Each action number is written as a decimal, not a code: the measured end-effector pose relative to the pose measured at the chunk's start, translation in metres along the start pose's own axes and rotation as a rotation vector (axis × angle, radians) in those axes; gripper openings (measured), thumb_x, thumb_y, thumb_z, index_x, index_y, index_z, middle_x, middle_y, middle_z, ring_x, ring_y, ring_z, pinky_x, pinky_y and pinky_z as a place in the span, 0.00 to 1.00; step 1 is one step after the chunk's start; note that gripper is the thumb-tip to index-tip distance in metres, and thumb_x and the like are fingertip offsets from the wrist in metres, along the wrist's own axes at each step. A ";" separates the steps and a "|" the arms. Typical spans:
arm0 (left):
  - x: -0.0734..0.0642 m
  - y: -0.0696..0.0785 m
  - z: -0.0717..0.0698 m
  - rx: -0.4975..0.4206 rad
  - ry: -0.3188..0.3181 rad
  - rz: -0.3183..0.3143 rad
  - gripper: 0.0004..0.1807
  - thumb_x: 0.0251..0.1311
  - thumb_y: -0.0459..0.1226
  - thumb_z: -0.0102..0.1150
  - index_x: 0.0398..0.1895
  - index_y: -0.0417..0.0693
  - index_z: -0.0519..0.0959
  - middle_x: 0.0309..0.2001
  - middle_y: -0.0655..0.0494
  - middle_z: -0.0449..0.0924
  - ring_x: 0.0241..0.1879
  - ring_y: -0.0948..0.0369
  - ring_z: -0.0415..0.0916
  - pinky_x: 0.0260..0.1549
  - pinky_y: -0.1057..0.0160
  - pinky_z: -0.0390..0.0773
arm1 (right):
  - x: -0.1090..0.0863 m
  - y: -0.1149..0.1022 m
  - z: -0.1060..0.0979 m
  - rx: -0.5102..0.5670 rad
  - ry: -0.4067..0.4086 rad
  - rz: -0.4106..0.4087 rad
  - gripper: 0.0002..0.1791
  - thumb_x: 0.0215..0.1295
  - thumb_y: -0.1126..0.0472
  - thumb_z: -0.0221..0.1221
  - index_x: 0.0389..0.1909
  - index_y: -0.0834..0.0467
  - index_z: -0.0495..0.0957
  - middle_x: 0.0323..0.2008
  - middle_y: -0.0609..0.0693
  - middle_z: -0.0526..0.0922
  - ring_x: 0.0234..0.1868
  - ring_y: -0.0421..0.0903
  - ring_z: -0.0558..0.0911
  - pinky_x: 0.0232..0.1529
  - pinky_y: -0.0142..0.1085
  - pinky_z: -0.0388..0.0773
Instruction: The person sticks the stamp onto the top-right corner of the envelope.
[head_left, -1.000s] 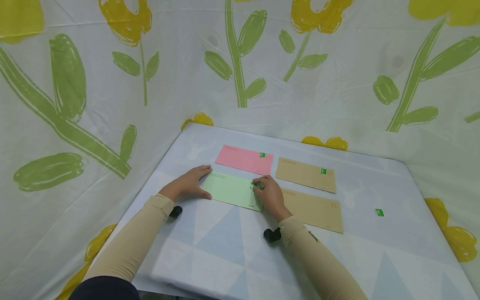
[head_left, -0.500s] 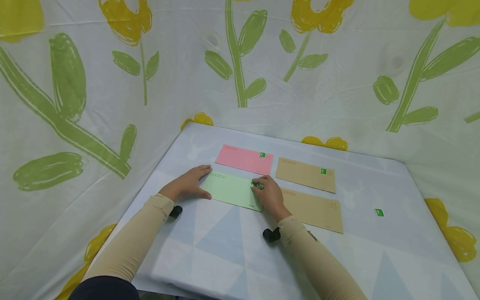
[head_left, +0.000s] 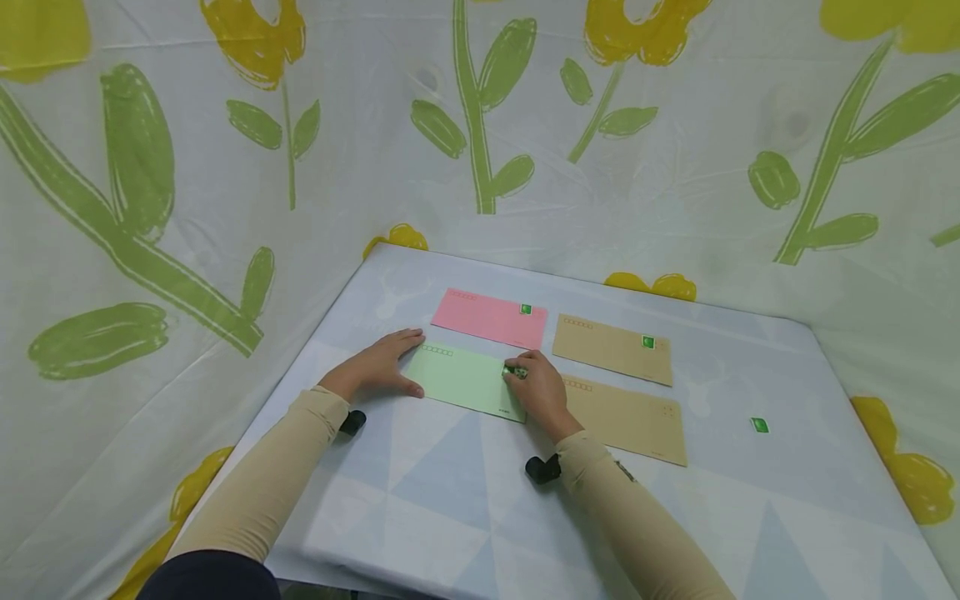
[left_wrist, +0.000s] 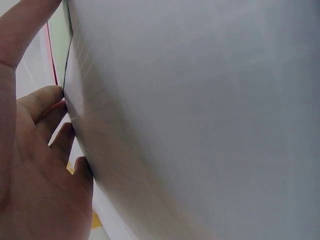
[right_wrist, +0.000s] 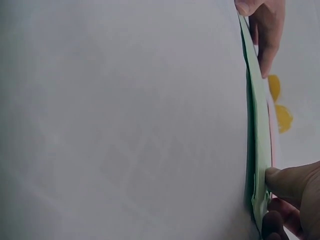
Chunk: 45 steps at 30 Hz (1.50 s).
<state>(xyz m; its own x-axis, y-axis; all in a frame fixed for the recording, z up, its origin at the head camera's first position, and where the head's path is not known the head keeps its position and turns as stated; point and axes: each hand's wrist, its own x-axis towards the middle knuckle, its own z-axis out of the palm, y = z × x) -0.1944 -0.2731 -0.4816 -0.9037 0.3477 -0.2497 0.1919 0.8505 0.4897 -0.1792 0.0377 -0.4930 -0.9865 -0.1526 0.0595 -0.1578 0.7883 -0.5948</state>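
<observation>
A light green envelope (head_left: 457,379) lies flat on the cloth. At its left end rests my left hand (head_left: 378,364), thumb and index finger spread along the corners. The left wrist view shows that hand's fingertips (left_wrist: 52,95) at the envelope's edge. Over the right end, my right hand (head_left: 542,392) pinches a small green stamp (head_left: 510,369) against the upper right corner; the fingers partly cover the stamp. In the right wrist view the right thumb (right_wrist: 285,181) touches the green envelope (right_wrist: 261,125), with the other fingers bent beside it.
Behind lies a pink envelope (head_left: 480,317) bearing a green stamp (head_left: 526,309). A brown envelope (head_left: 600,348) farther right also has a stamp (head_left: 648,342). A nearer brown envelope (head_left: 630,423) carries none and partly sits behind the right hand. One loose stamp (head_left: 760,425) lies at right.
The right fingertips have shifted very slightly over the stamp, covering it a little differently. The left hand and the envelopes stay in place.
</observation>
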 end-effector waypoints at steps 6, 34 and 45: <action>0.001 0.001 -0.001 0.003 0.001 0.003 0.65 0.45 0.60 0.79 0.82 0.48 0.53 0.82 0.52 0.47 0.81 0.49 0.41 0.77 0.45 0.49 | 0.000 -0.001 -0.002 0.012 0.003 -0.004 0.14 0.66 0.59 0.67 0.51 0.56 0.88 0.51 0.51 0.81 0.50 0.50 0.82 0.49 0.46 0.83; 0.000 0.004 0.000 0.016 -0.001 0.005 0.63 0.46 0.58 0.79 0.81 0.47 0.54 0.82 0.50 0.48 0.80 0.48 0.41 0.77 0.44 0.49 | -0.001 0.000 -0.002 0.026 0.004 0.021 0.16 0.69 0.59 0.64 0.56 0.56 0.85 0.55 0.52 0.81 0.56 0.52 0.81 0.57 0.48 0.80; -0.001 0.004 -0.002 0.022 0.003 0.010 0.64 0.46 0.58 0.79 0.81 0.45 0.55 0.81 0.49 0.49 0.80 0.47 0.42 0.77 0.44 0.50 | -0.005 -0.003 -0.003 0.052 0.013 0.016 0.17 0.69 0.61 0.63 0.56 0.57 0.85 0.55 0.52 0.81 0.48 0.49 0.80 0.51 0.46 0.81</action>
<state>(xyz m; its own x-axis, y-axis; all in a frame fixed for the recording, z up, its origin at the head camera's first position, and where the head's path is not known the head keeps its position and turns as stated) -0.1930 -0.2705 -0.4777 -0.9028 0.3550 -0.2426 0.2093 0.8556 0.4734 -0.1741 0.0378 -0.4885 -0.9894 -0.1321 0.0603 -0.1401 0.7583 -0.6367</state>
